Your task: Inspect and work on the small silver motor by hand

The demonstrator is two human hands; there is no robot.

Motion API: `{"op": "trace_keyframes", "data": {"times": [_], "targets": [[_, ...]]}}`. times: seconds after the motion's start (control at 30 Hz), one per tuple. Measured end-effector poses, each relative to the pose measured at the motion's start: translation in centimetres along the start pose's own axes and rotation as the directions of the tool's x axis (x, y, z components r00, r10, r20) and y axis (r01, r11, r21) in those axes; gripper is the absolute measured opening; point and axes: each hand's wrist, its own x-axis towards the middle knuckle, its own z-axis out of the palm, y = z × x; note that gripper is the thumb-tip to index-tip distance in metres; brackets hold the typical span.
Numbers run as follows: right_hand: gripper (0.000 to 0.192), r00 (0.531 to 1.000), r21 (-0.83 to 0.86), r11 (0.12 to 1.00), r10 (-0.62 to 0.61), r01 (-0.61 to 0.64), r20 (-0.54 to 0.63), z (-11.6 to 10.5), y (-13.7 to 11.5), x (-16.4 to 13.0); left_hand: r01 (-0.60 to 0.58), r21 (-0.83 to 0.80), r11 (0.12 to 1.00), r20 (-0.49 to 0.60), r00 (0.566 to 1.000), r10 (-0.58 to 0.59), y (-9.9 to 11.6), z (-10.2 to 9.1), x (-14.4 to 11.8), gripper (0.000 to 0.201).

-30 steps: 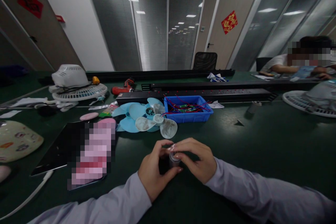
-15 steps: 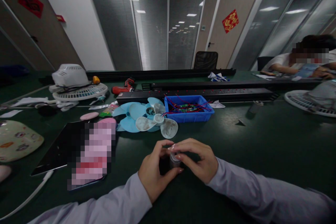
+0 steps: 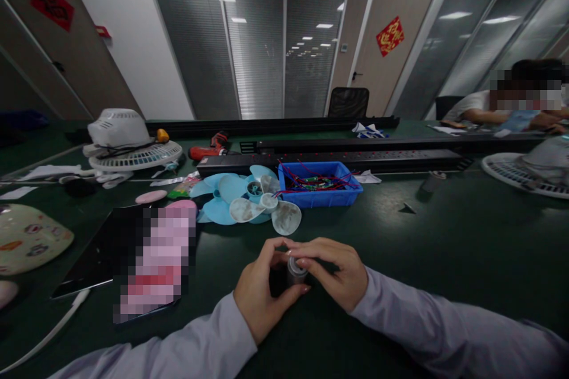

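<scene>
Upright on the dark green table stands a small grey metal cylinder (image 3: 296,273), between my two hands. My left hand (image 3: 267,293) curls around it, with the thumb at its near side and the fingers at its far side. The thumb and fingertips of my right hand (image 3: 335,269) are closed at its top edge, partly covering it. Whether a tiny part sits under those fingertips is hidden. Beyond my hands lie blue fan blades (image 3: 222,213) and a greyish fan blade (image 3: 287,217).
A blue bin (image 3: 320,196) holds wired circuit boards. Long black strips (image 3: 333,161) cross the table behind it. Upturned fans (image 3: 136,154) stand at both sides. Left are a tablet (image 3: 95,257) and a pink-covered phone-like item. Another cylinder (image 3: 433,182) stands right, near a person (image 3: 478,112).
My right fingers have shifted slightly at the cylinder's top, so more of its top rim shows. My left hand stays nearly still around it.
</scene>
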Motion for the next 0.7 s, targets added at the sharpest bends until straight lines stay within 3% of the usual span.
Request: {"op": "trace_keyframes", "data": {"times": [0.5, 0.57, 0.63, 0.7], "targets": [[0.024, 0.999, -0.061, 0.998, -0.03, 0.032, 0.036, -0.2, 0.3, -0.3, 0.001, -0.025, 1.0, 0.0, 1.0, -0.001, -0.3, 0.0, 0.0, 0.058], [0.024, 0.999, -0.044, 0.998, 0.044, -0.044, -0.009, -1.1, -0.8, 0.4, 0.018, -0.036, 0.999, 0.017, 1.0, -0.018, 0.0, 0.0, 0.1, 0.058], [0.03, 0.982, 0.092, 0.98, 0.181, -0.175, -0.058, -2.3, -2.9, 1.6, 0.038, -0.035, 0.999, 0.027, 0.999, -0.037, 0.3, -0.1, 0.1, 0.056], [0.049, 0.982, 0.258, 0.952, 0.183, -0.166, -0.043, -3.5, -5.6, 2.5, 0.049, -0.019, 0.999, 0.017, 0.999, -0.048, 0.6, -0.2, 0.1, 0.055]]}}
